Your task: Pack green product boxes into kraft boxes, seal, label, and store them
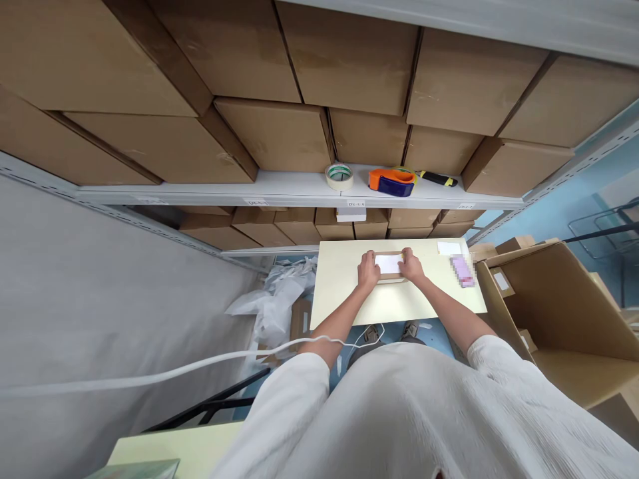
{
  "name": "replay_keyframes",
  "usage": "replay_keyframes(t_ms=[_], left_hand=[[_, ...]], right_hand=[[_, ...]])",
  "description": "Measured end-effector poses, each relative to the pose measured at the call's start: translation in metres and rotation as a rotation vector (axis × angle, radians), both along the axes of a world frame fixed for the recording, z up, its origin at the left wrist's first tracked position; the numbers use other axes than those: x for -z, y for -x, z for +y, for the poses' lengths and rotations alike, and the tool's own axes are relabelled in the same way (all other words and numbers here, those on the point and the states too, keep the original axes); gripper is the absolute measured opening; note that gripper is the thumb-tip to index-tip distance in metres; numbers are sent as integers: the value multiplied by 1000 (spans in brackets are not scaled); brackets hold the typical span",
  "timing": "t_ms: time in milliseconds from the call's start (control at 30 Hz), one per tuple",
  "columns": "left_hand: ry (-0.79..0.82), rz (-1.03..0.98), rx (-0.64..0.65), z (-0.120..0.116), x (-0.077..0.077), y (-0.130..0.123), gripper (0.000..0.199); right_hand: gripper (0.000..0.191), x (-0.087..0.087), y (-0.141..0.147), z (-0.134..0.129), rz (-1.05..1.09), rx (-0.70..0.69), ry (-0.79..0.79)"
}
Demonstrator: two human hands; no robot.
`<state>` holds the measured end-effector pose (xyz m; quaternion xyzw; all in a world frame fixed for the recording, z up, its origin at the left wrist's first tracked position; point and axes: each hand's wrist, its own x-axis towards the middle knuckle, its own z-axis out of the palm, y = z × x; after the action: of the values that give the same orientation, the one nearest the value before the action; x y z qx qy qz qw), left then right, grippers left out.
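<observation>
A small brown cardboard box (391, 276) with a white label (389, 264) on its top lies on the pale yellow table (339, 299). My left hand (368, 271) grips its left end, fingers curled over the far edge. At the opposite end my right hand (411, 265) holds the box in the same way, thumb near the label. The undersides of the fingers are hidden. Farther right on the table are a white paper slip (448, 248) and a pinkish-purple blurred item (462, 271).
Behind the table a metal shelf (299, 181) bears large cartons (279, 136), a tape roll (339, 176), an orange-and-blue tape dispenser (392, 181) and a utility knife (437, 178). A large open carton (564, 299) stands at right. A white cable (200, 362) crosses at left, near plastic bags (279, 293).
</observation>
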<state>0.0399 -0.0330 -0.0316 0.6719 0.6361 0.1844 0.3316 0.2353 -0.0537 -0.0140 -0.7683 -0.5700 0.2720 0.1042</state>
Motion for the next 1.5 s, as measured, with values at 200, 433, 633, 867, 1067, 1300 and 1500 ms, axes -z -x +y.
replay_keyframes(t_ms=[200, 433, 633, 867, 1067, 1300, 1500], left_hand=[[-44, 203, 119, -5, -11, -2, 50], [-251, 269, 278, -10, -7, 13, 52], [-295, 289, 604, -15, 14, 25, 61], [-227, 373, 626, -19, 27, 37, 70], [-186, 361, 576, -26, 21, 33, 82], [-20, 303, 348, -19, 2, 37, 85], [5, 339, 475, -2, -11, 39, 118]], right_hand=[[41, 1, 5, 0, -106, -41, 2], [38, 6, 5, -15, -253, -184, -157], [65, 29, 14, -35, -219, -510, -194], [90, 36, 8, -39, -289, -549, -76], [91, 27, 4, -44, -341, -427, -7], [79, 9, 0, -44, -270, -163, 11], [105, -9, -4, -43, -199, -268, 75]])
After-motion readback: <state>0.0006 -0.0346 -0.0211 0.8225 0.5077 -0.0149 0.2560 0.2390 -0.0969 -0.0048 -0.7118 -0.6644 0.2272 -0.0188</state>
